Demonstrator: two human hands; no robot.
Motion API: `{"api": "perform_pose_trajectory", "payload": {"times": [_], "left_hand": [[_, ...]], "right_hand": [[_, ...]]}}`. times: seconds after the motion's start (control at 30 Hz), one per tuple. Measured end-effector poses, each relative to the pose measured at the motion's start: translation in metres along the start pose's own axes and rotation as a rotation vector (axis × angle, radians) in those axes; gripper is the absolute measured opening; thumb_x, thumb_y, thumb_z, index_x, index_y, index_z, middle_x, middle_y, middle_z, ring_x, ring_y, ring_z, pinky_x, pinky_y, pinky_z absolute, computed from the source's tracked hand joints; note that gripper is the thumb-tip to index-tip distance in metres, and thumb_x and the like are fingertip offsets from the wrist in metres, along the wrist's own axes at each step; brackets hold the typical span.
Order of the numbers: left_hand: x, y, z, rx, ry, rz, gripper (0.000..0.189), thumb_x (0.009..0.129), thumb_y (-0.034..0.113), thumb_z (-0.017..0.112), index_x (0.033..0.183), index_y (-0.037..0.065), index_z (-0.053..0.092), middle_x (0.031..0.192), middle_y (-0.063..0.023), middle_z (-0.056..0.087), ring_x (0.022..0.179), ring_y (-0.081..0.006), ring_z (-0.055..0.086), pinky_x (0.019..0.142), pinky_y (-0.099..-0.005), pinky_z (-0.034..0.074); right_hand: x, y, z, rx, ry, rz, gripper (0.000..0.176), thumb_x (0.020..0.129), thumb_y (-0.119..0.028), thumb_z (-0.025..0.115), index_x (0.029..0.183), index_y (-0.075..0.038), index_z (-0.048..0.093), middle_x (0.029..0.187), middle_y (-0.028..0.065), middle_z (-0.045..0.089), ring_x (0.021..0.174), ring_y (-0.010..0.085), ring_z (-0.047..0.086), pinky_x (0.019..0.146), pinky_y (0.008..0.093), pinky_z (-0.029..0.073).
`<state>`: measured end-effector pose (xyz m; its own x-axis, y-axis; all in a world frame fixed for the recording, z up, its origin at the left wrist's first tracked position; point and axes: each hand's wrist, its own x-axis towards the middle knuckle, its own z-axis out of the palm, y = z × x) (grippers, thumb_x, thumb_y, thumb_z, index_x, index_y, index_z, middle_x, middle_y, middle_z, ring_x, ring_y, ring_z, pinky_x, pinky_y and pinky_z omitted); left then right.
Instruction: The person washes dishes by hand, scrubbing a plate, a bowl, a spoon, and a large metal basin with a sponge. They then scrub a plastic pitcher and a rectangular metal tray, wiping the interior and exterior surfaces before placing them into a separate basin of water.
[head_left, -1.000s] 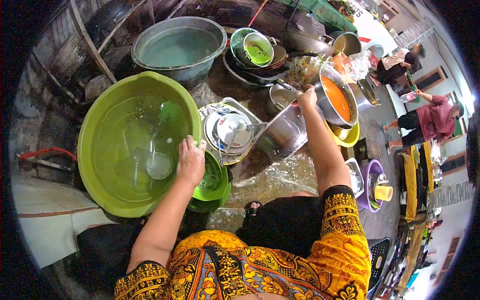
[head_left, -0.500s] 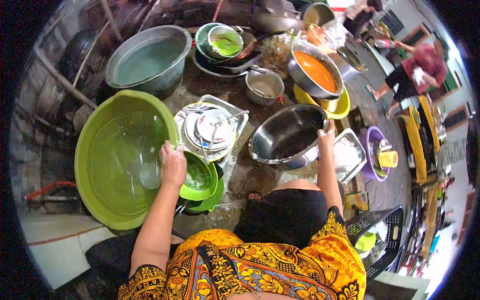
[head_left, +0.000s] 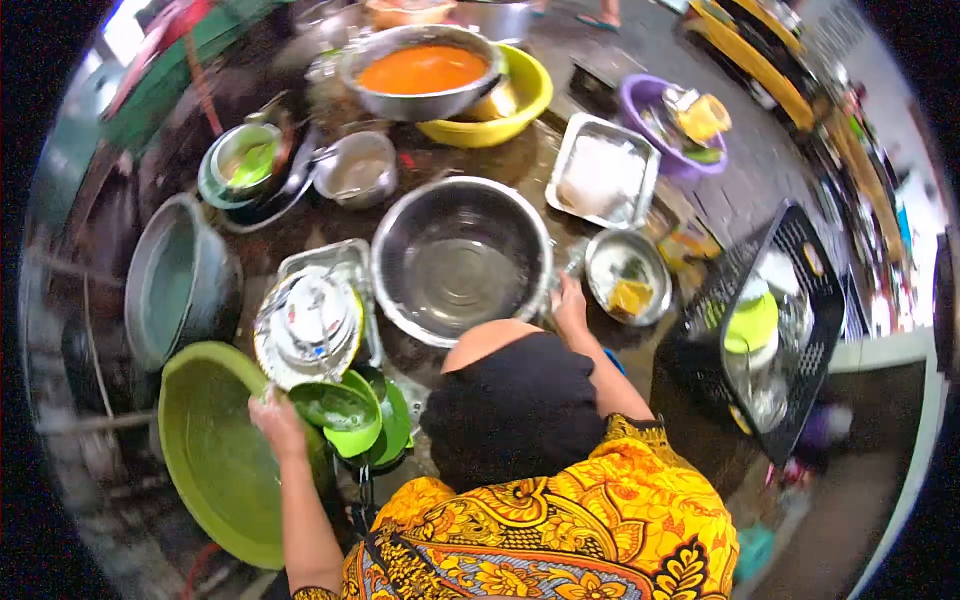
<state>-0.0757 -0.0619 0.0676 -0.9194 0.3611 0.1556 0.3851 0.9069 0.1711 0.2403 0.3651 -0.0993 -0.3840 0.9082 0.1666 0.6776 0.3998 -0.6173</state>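
My left hand is closed on the rim of the large green basin, which has water in it. My right hand is by the right edge of the round metal basin; its fingers are blurred, and whether they grip the rim is unclear. That basin sits upright on the wet floor with a little liquid at its bottom. Between the two basins are stacked white plates on a metal tray and green bowls. A metal bowl with a yellow sponge lies right of my right hand.
A pot of orange liquid stands by a yellow basin at the back. A square metal tray, a purple basin and a black crate are on the right. A grey tub stands at left.
My view has turned right. The metal basin, tilted under my right hand before, now lies level. The metal bowl with the sponge has come into view.
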Motion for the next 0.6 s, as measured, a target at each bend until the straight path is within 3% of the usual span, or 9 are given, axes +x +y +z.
{"api": "perform_pose_trajectory", "payload": {"times": [0.03, 0.1, 0.13, 0.2, 0.27, 0.33, 0.47, 0.5, 0.6], "left_hand": [[-0.001, -0.006, 0.004, -0.009, 0.016, 0.081, 0.032, 0.081, 0.009, 0.055, 0.113, 0.003, 0.055, 0.113, -0.0269, 0.043, 0.103, -0.0399, 0.044, 0.092, -0.0462, 0.036], [0.001, -0.001, 0.003, 0.005, -0.017, 0.081, 0.034, 0.081, 0.009, 0.055, 0.114, 0.002, 0.054, 0.114, -0.0269, 0.042, 0.105, -0.0399, 0.043, 0.092, -0.0457, 0.036], [0.001, -0.003, 0.001, 0.019, -0.041, 0.038, 0.035, 0.081, 0.009, 0.056, 0.115, 0.002, 0.053, 0.116, -0.0269, 0.041, 0.106, -0.0399, 0.043, 0.092, -0.0452, 0.036], [0.0, -0.01, 0.011, 0.103, 0.033, 0.082, 0.037, 0.08, 0.009, 0.057, 0.117, 0.002, 0.052, 0.121, -0.0271, 0.038, 0.11, -0.0398, 0.041, 0.095, -0.0452, 0.034], [-0.001, -0.009, 0.009, 0.154, 0.112, 0.137, 0.038, 0.08, 0.009, 0.057, 0.117, 0.004, 0.053, 0.125, -0.0267, 0.037, 0.115, -0.039, 0.038, 0.098, -0.046, 0.031], [-0.001, -0.006, 0.005, 0.201, 0.165, 0.18, 0.037, 0.08, 0.009, 0.057, 0.117, 0.005, 0.053, 0.128, -0.0242, 0.036, 0.119, -0.0381, 0.036, 0.101, -0.0467, 0.028], [-0.01, 0.028, 0.006, 0.271, 0.162, 0.363, 0.038, 0.077, 0.006, 0.059, 0.115, 0.006, 0.054, 0.129, -0.0192, 0.039, 0.12, -0.0364, 0.035, 0.104, -0.0449, 0.026], [-0.012, 0.036, 0.014, 0.171, 0.127, 0.362, 0.039, 0.076, 0.005, 0.06, 0.115, 0.006, 0.054, 0.129, -0.0193, 0.039, 0.119, -0.0362, 0.036, 0.103, -0.0443, 0.027], [-0.014, 0.081, 0.044, -0.161, 0.023, 0.464, 0.039, 0.074, -0.001, 0.058, 0.113, 0.003, 0.055, 0.125, -0.0207, 0.041, 0.115, -0.0378, 0.038, 0.099, -0.0429, 0.03]], "right_hand": [[0.006, -0.013, -0.026, -0.041, 0.059, 0.09, 0.039, 0.078, -0.007, 0.056, 0.117, -0.006, 0.052, 0.097, 0.0199, 0.055, 0.092, 0.0353, 0.053, 0.08, 0.0401, 0.042], [0.025, 0.033, -0.039, -0.167, 0.293, 0.084, 0.038, 0.076, -0.008, 0.059, 0.114, -0.005, 0.054, 0.096, 0.0184, 0.055, 0.092, 0.0334, 0.053, 0.083, 0.038, 0.042], [0.03, 0.041, -0.05, -0.289, 0.304, 0.264, 0.042, 0.075, -0.013, 0.062, 0.115, -0.01, 0.054, 0.106, 0.0152, 0.052, 0.099, 0.0322, 0.049, 0.087, 0.0413, 0.039], [0.041, 0.042, -0.077, -0.501, 0.154, 0.674, 0.051, 0.072, -0.031, 0.067, 0.12, -0.019, 0.052, 0.126, 0.0089, 0.042, 0.116, 0.0313, 0.039, 0.096, 0.0484, 0.032], [0.047, 0.069, -0.077, -0.455, -0.037, 0.909, 0.08, 0.065, -0.044, 0.071, 0.134, -0.026, 0.036, 0.139, 0.0098, 0.03, 0.128, 0.0323, 0.029, 0.101, 0.0485, 0.029], [0.049, 0.083, -0.074, -0.537, -0.179, 0.854, 0.081, 0.065, -0.038, 0.071, 0.135, -0.027, 0.032, 0.141, 0.012, 0.025, 0.128, 0.0355, 0.031, 0.103, 0.0476, 0.029], [0.049, 0.139, -0.043, -0.447, -0.052, 0.721, 0.069, 0.066, -0.025, 0.07, 0.127, -0.02, 0.039, 0.133, 0.017, 0.033, 0.116, 0.0372, 0.043, 0.097, 0.0425, 0.037], [0.052, 0.157, -0.036, -0.312, -0.002, 0.747, 0.064, 0.066, -0.024, 0.07, 0.123, -0.016, 0.042, 0.127, 0.0178, 0.038, 0.112, 0.0371, 0.046, 0.094, 0.0425, 0.039], [0.05, 0.13, -0.063, -0.304, 0.029, 0.636, 0.041, 0.07, -0.021, 0.068, 0.104, -0.006, 0.052, 0.108, 0.021, 0.056, 0.101, 0.0356, 0.054, 0.084, 0.0434, 0.044]]}}
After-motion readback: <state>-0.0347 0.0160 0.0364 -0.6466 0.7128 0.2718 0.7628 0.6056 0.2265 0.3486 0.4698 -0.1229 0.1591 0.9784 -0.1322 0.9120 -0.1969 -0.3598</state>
